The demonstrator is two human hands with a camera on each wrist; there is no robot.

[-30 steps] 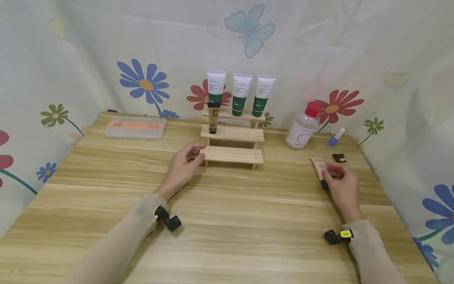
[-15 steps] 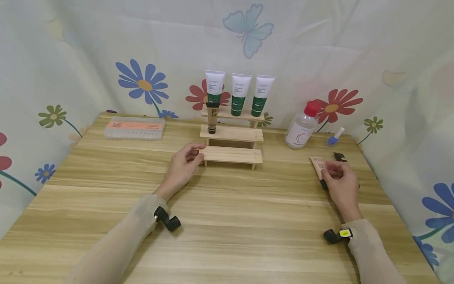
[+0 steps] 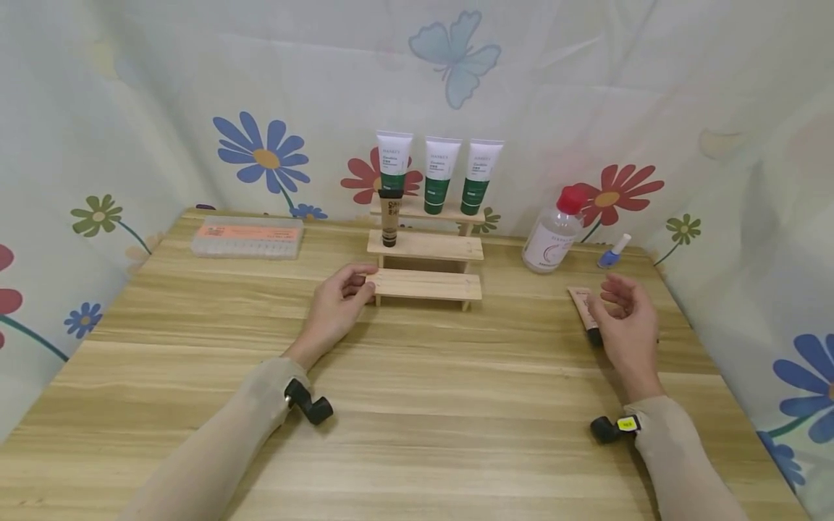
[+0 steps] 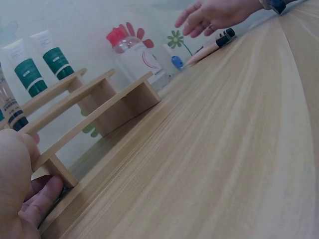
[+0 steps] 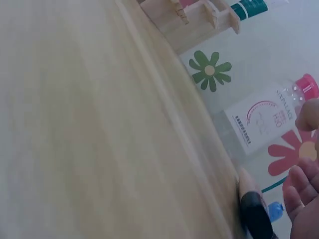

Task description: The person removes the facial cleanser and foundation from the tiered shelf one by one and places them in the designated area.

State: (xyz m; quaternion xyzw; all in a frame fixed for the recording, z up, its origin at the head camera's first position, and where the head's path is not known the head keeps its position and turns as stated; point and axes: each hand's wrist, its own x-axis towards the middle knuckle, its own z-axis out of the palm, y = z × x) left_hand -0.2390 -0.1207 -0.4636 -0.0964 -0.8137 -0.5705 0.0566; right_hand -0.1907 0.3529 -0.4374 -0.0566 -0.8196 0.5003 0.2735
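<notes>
My left hand (image 3: 335, 304) pinches the left end of the lowest step of a three-step wooden display rack (image 3: 426, 285). In the left wrist view, fingers curl behind the rack's leg (image 4: 61, 172). My right hand (image 3: 627, 333) hovers, fingers parted and bent, over a beige BB cream tube (image 3: 580, 304) lying on the table. It covers most of a second lying tube with a dark end. In the right wrist view, nothing sits between the thumb and fingers (image 5: 301, 186). A gold tube with black ends (image 3: 390, 218) stands on the rack's middle step.
Three white-and-green tubes (image 3: 443, 174) stand on the top step. Right of the rack are a red-capped clear bottle (image 3: 552, 239) and a blue nail polish bottle (image 3: 610, 258). A flat clear plastic case (image 3: 247, 237) lies at back left. A flowered curtain (image 3: 313, 65) hangs behind the table.
My right hand has lifted slightly and its fingers have spread apart, now covering the second tube's dark end. The left hand stays on the rack.
</notes>
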